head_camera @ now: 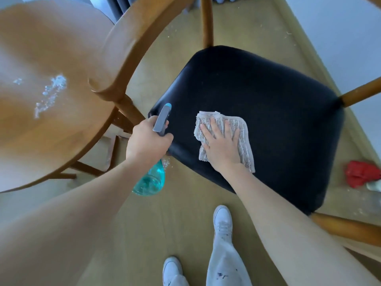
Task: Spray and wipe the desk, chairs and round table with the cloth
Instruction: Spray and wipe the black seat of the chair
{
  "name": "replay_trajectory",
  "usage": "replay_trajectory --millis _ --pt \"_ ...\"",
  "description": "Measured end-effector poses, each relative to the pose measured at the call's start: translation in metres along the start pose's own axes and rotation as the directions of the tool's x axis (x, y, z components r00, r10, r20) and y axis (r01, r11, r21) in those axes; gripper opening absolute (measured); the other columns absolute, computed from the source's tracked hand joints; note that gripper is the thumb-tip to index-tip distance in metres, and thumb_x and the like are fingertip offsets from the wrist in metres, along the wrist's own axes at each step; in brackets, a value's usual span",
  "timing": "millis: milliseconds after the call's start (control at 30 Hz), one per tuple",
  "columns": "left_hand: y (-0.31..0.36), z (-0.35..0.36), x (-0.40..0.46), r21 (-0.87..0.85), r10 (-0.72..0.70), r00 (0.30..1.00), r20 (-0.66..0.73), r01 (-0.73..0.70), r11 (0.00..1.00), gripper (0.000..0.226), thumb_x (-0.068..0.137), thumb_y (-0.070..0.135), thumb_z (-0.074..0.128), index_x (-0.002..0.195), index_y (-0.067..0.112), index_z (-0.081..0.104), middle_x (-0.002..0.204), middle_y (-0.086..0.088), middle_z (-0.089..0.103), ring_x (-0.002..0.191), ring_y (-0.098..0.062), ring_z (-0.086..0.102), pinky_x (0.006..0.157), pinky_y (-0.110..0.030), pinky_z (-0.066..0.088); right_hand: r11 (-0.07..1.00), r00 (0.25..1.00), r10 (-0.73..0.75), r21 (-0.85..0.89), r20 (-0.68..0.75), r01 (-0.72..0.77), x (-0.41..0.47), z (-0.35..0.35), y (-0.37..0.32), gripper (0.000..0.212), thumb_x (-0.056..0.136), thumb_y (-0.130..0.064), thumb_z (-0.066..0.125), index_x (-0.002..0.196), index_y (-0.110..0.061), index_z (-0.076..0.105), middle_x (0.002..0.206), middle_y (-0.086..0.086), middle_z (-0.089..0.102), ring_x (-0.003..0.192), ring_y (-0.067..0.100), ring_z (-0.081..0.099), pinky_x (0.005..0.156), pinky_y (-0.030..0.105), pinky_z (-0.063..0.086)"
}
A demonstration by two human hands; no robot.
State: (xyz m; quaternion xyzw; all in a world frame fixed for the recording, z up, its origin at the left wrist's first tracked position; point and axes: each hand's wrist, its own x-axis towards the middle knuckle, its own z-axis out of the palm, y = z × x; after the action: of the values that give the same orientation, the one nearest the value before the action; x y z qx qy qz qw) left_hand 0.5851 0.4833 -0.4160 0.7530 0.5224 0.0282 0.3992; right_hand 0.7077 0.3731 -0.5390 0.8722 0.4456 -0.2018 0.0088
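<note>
A wooden chair with a black padded seat (268,112) stands below me. My right hand (221,143) presses flat, fingers straight, on a grey striped cloth (243,139) lying on the seat's near left part. My left hand (147,141) grips the neck of a teal spray bottle (151,180), its grey nozzle pointing up and away beside the seat's left corner. To the left is the round wooden table (41,131), with white foam streaks (51,93) on its top.
The chair's curved wooden backrest (132,44) arches between table and seat. A red cloth (360,174) lies on the tan floor at the right. My white shoes (222,221) stand in front of the chair. A pale wall runs along the right.
</note>
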Motion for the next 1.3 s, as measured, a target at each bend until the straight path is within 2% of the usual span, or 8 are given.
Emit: replay_trajectory --millis 200,367,600,800,967,1133,1300 --pt "-0.031 -0.015 -0.017 0.004 0.041 0.999 0.009 -0.041 0.999 0.024 0.084 0.014 0.057 0.106 0.024 0.056 0.081 -0.002 0.059 0.076 -0.026 0.061 0.075 -0.042 0.055 0.999 1.000 -0.025 -0.042 -0.017 0.025 -0.026 0.017 -0.025 0.056 0.104 -0.036 0.024 0.150 -0.034 -0.007 0.158 -0.004 -0.018 0.144 0.035 -0.014 0.115 0.059 -0.003" --pt "-0.037 -0.010 0.000 0.020 0.028 0.999 0.033 -0.028 0.999 0.023 0.084 0.015 0.060 0.103 0.027 0.053 0.082 0.002 0.057 0.077 -0.019 0.059 0.074 -0.038 0.055 0.998 1.000 -0.003 -0.068 -0.020 0.001 -0.014 0.014 -0.019 0.055 0.103 -0.042 0.019 0.148 -0.038 -0.012 0.158 -0.008 -0.018 0.145 0.030 -0.012 0.115 0.057 -0.001" --pt "-0.006 0.014 0.057 0.014 -0.025 0.998 0.056 0.024 1.000 0.028 0.085 0.017 0.064 0.101 0.031 0.046 0.097 -0.001 0.059 0.091 -0.024 0.062 0.084 -0.044 0.056 0.994 0.995 0.093 0.062 -0.042 -0.090 0.093 -0.023 -0.004 0.052 0.102 -0.047 0.018 0.149 -0.042 -0.004 0.158 -0.011 -0.016 0.146 0.027 -0.012 0.114 0.061 -0.002" --pt "0.030 0.023 0.119 -0.013 -0.050 0.998 -0.027 0.050 0.999 0.029 0.083 0.020 0.065 0.085 0.040 0.045 0.090 0.005 0.058 0.085 -0.028 0.064 0.079 -0.045 0.057 0.994 0.996 0.065 0.089 -0.064 -0.059 0.173 -0.055 0.020 0.052 0.102 -0.047 0.021 0.149 -0.043 0.001 0.159 -0.010 -0.012 0.146 0.028 -0.012 0.113 0.062 -0.003" --pt "0.049 0.023 0.147 0.040 -0.042 0.997 -0.059 0.045 0.998 0.026 0.084 0.020 0.065 0.092 0.034 0.045 0.094 -0.001 0.059 0.085 -0.029 0.064 0.079 -0.046 0.057 0.998 0.998 0.006 0.058 -0.069 -0.002 0.207 -0.071 0.033 0.052 0.102 -0.047 0.022 0.150 -0.042 0.002 0.159 -0.010 -0.011 0.146 0.029 -0.010 0.113 0.062 -0.002" --pt "0.048 0.020 0.147 0.059 -0.052 0.996 -0.074 0.056 0.997 0.019 0.086 0.022 0.064 0.096 0.029 0.049 0.093 -0.002 0.061 0.084 -0.026 0.065 0.080 -0.046 0.057 0.998 0.997 -0.023 0.060 -0.070 0.028 0.223 -0.077 0.038 0.051 0.102 -0.046 0.023 0.150 -0.041 0.007 0.160 -0.010 -0.007 0.146 0.030 -0.008 0.112 0.061 -0.004" --pt "0.025 0.022 0.117 -0.017 -0.128 0.990 -0.063 0.127 0.992 0.022 0.085 0.023 0.064 0.092 0.037 0.049 0.091 0.004 0.060 0.083 -0.022 0.065 0.080 -0.043 0.058 0.996 0.992 -0.070 0.040 -0.103 0.075 0.203 -0.070 0.033 0.051 0.103 -0.043 0.023 0.152 -0.034 0.009 0.160 -0.004 -0.004 0.145 0.035 -0.006 0.114 0.060 -0.001"
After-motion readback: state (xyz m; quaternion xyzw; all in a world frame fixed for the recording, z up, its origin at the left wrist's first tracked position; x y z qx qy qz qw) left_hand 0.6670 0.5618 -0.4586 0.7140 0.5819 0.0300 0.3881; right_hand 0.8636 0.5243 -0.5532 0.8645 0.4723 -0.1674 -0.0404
